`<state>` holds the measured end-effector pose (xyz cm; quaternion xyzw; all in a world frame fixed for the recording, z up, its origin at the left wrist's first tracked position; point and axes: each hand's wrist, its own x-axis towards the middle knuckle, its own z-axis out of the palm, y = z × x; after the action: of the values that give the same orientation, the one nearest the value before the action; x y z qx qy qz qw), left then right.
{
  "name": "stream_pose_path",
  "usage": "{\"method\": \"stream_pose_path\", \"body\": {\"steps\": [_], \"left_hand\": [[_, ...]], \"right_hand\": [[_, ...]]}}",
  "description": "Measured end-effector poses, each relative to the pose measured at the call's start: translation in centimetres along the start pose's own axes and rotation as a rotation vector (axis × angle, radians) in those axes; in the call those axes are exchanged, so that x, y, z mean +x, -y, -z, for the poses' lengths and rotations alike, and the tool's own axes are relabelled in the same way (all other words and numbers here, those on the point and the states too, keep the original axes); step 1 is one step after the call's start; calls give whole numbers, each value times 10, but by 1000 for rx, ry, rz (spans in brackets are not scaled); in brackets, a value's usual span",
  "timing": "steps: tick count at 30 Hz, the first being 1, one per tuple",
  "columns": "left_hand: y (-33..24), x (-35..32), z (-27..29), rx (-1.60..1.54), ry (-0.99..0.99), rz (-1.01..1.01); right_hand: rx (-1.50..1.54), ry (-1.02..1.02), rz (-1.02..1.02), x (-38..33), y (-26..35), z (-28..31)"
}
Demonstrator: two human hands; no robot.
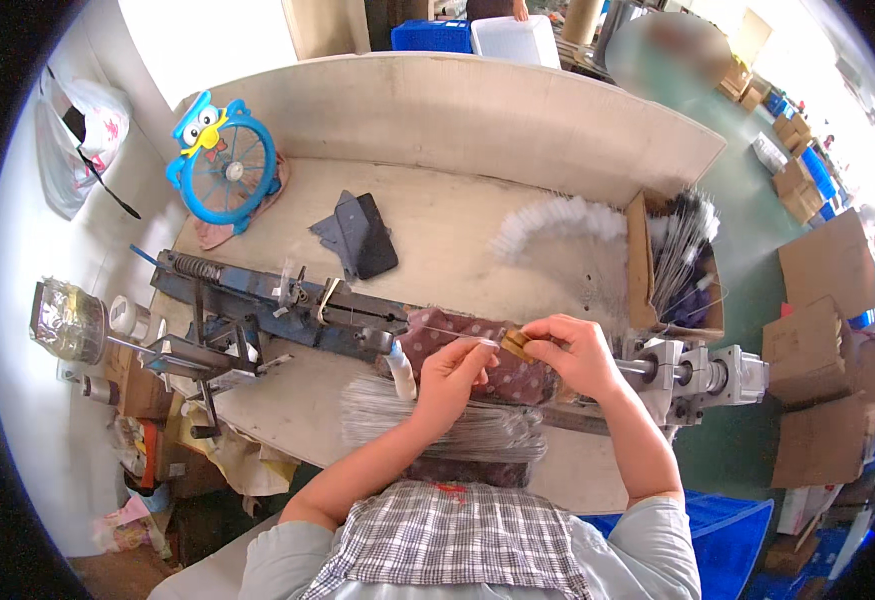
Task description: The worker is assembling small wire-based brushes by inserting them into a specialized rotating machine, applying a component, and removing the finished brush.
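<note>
My left hand (454, 372) pinches a thin metal wire (447, 333) that runs along a long blue-grey metal machine (287, 305) lying across the wooden workbench. My right hand (572, 352) grips a small brass-coloured chuck piece (515, 345) at the wire's right end, next to the machine's grey head (692, 375). A dotted maroon cloth (517, 380) lies under both hands. A bundle of thin wires (437, 420) rests near my left forearm.
A blue owl-shaped fan (222, 160) stands at the back left. A dark phone (372, 235) lies mid-bench. White bristle brushes (557, 220) lie beside an open cardboard box (642, 265) of brushes. Cardboard boxes (822, 265) sit on the green floor at right.
</note>
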<state>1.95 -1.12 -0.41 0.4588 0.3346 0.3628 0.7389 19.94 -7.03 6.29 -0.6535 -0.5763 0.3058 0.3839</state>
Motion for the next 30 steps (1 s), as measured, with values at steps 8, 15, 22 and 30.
{"method": "stream_pose_path", "body": {"steps": [8, 15, 22, 30], "left_hand": [[-14, -6, 20, -87, -244, -29], [-18, -6, 23, -243, -259, 41], [-18, -10, 28, -145, -236, 32], [-25, -5, 23, -384, -193, 164]], "right_hand": [[-372, -81, 384, 11, 14, -8], [-578, -239, 472, 56, 23, -71], [-198, -36, 223, 49, 28, -66], [-372, -126, 329, 42, 38, -74]]}}
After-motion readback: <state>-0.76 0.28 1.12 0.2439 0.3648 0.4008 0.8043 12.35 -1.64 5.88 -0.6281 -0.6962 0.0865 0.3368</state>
